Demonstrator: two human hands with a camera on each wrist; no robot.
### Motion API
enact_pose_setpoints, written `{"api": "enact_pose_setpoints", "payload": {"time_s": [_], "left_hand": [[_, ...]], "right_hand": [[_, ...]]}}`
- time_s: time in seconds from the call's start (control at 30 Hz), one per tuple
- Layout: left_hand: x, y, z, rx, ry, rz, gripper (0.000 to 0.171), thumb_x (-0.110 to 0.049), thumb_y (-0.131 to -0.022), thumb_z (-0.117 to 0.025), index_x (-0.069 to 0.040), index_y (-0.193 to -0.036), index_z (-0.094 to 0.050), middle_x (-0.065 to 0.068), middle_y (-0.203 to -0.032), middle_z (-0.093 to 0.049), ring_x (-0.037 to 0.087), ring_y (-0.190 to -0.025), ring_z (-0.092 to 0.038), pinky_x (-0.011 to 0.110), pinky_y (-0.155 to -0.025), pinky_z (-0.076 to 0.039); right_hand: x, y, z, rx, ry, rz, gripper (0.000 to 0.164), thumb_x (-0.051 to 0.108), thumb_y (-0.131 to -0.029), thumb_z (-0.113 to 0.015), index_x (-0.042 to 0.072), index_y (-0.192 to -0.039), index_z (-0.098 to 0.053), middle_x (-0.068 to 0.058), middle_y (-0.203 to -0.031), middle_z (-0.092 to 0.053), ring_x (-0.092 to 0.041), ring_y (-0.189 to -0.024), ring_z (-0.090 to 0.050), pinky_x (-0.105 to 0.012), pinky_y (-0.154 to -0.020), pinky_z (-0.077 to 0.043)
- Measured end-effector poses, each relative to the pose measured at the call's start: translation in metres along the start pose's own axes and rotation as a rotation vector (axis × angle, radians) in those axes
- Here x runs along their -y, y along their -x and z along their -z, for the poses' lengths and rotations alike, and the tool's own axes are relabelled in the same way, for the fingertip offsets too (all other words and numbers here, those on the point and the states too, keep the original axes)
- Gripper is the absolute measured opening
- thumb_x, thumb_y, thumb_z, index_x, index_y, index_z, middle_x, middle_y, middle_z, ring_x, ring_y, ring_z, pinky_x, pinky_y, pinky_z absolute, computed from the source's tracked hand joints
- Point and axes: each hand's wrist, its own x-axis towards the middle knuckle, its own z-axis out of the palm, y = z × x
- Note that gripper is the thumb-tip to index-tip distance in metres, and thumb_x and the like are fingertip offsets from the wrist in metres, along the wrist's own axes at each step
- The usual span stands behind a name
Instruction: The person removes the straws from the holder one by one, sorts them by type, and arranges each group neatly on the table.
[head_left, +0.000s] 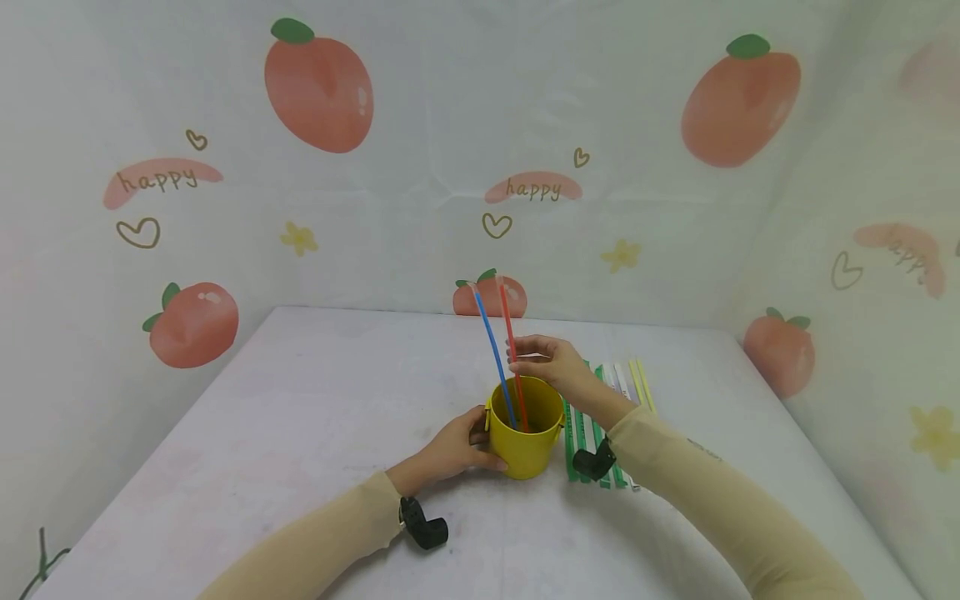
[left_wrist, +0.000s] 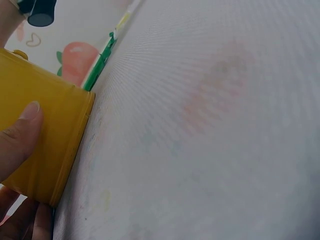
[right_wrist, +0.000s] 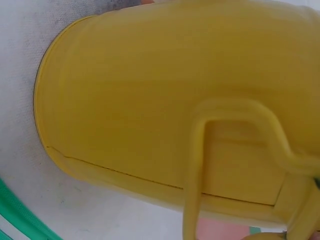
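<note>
A small yellow bucket [head_left: 525, 454] stands upright on the table. My left hand [head_left: 453, 446] grips its left side low down; the left wrist view shows the thumb [left_wrist: 25, 127] on the bucket wall [left_wrist: 60, 115] and other fingers curled beneath it. A red straw [head_left: 507, 312] and a blue straw [head_left: 489, 333], both with pale clear tops, lean inside the bucket. Above the rim, my right hand [head_left: 555, 367] pinches the red straw between thumb and fingers. In the right wrist view the bucket's side [right_wrist: 125, 100] and wire handle [right_wrist: 195, 175] fill the picture, with that hand's fingers out of sight.
Right of the bucket, several long green-and-white strips [head_left: 581, 442] lie side by side, partly under the right forearm. Thin yellow sticks [head_left: 642, 385] lie beside them. A fruit-patterned cloth backdrop [head_left: 420, 225] rises behind the white table [head_left: 337, 375].
</note>
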Motion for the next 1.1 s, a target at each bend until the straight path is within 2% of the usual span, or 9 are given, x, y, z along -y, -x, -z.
{"api": "enact_pose_setpoints", "payload": {"time_s": [0.3,0.57,0.77,0.93,1.1], "left_hand": [[-0.001,0.001,0.0,0.002,0.019,-0.009,0.074,-0.017,-0.076,-0.083,-0.009,-0.139,-0.043,0.009,-0.14,-0.051,0.028,-0.128,-0.053,0.04,-0.107,-0.046],[-0.002,0.001,0.001,-0.002,0.012,-0.008,0.073,-0.018,-0.077,-0.083,-0.009,-0.138,-0.044,0.009,-0.139,-0.052,0.028,-0.126,-0.054,0.04,-0.106,-0.047],[-0.002,0.001,0.0,-0.003,-0.006,0.007,0.074,-0.019,-0.077,-0.083,-0.01,-0.138,-0.044,0.009,-0.14,-0.052,0.028,-0.127,-0.053,0.041,-0.107,-0.045],[-0.002,0.0,0.0,-0.002,-0.02,0.002,0.073,-0.019,-0.077,-0.083,-0.009,-0.138,-0.044,0.01,-0.14,-0.052,0.029,-0.128,-0.053,0.042,-0.108,-0.045],[-0.003,0.001,0.0,-0.003,-0.006,-0.009,0.074,-0.016,-0.077,-0.082,-0.007,-0.139,-0.044,0.011,-0.14,-0.052,0.03,-0.127,-0.053,0.042,-0.108,-0.045]], "right_hand": [[0.0,0.0,-0.001,0.005,-0.007,-0.014,0.039,0.017,-0.092,-0.067,0.003,-0.126,-0.058,-0.021,-0.132,-0.058,-0.026,-0.115,-0.062,-0.043,-0.107,-0.046],[0.0,0.001,0.0,-0.004,-0.013,0.001,0.036,0.016,-0.092,-0.067,0.003,-0.124,-0.059,-0.015,-0.127,-0.063,-0.025,-0.11,-0.064,-0.037,-0.1,-0.052],[0.0,0.003,0.003,-0.019,-0.03,0.025,0.037,0.014,-0.09,-0.069,0.001,-0.124,-0.059,-0.016,-0.122,-0.064,-0.025,-0.107,-0.066,-0.034,-0.095,-0.055],[0.004,0.005,0.006,-0.035,-0.102,0.051,0.037,0.008,-0.089,-0.069,-0.002,-0.123,-0.058,-0.026,-0.123,-0.059,-0.02,-0.099,-0.069,-0.033,-0.09,-0.057],[0.007,0.006,0.01,-0.058,-0.12,0.065,0.039,0.006,-0.089,-0.068,-0.003,-0.125,-0.056,-0.023,-0.12,-0.061,-0.013,-0.094,-0.069,-0.034,-0.087,-0.058]]}}
